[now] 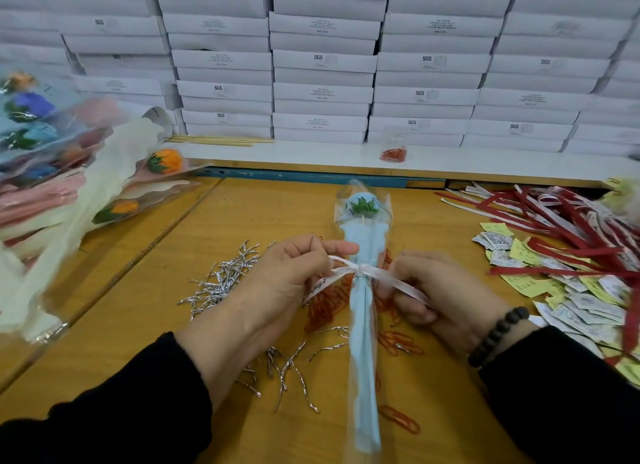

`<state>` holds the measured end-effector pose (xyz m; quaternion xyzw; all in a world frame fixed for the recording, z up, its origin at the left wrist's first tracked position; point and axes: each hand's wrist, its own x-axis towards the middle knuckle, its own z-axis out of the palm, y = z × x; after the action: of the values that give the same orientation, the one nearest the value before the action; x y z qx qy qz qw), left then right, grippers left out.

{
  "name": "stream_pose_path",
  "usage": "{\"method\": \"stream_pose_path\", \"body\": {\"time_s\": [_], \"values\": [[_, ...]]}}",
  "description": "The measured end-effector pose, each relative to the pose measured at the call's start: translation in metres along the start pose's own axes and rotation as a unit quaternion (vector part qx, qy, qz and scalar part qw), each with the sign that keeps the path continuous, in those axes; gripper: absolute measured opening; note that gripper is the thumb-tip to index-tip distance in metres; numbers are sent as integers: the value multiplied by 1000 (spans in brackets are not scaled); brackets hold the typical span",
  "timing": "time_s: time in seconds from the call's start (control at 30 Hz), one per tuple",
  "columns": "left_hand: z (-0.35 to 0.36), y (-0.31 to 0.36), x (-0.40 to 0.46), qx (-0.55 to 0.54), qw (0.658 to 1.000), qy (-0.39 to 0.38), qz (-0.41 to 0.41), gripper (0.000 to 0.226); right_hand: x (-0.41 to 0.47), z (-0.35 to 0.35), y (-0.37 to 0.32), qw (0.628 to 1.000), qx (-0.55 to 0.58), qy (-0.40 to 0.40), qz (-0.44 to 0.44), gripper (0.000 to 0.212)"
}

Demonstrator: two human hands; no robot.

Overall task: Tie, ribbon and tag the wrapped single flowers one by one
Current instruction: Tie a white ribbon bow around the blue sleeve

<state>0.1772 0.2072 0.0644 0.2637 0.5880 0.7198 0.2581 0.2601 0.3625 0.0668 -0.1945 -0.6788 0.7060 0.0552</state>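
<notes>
While both hands' fingers [341,247] pinch its ends, ribbon [363,269] circles flower [363,207] — knotted.

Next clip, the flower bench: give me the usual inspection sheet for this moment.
Surface: orange wooden table, seams showing.
Job's things: blue wrapped flower lying lengthwise; white ribbon knotted round its stem; red ribbons and paper tags at right; wrapped flowers pile at left.
Clutter: silver twist ties; orange paper clips scattered.
Grippers: left hand and right hand each pinch a ribbon end.
Cables: nothing seen.
Surroundings: stacked white boxes behind.
</notes>
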Motion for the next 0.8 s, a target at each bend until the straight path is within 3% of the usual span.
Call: {"method": "stream_pose_path", "body": {"time_s": [0.13, 0.2, 0.33, 0.47, 0.6, 0.8], "values": [[1, 2, 0, -50, 999, -14, -13, 21, 2, -1, 2, 997, 74, 5, -2, 16], [1, 1, 0, -23, 1000, -1, -17, 23, 3, -1, 3, 994, 105, 13, 0, 18], [2, -1, 0, 65, 997, 26, -15, 25, 2, -2, 5, 993, 114, 16, -15, 40], [2, -2, 0, 118, 992, 41, -7, 23, 2, -2, 4, 989, 143, 0, -30, 38], [3, -1, 0, 151, 987, 47, -3, 24, 0, 0, 4, 979, 190, -22, -66, 49], [3, -2, 1, 168, 983, 69, 6, 27, -2, 2, 4, 973, 211, -39, -90, 44]]}}
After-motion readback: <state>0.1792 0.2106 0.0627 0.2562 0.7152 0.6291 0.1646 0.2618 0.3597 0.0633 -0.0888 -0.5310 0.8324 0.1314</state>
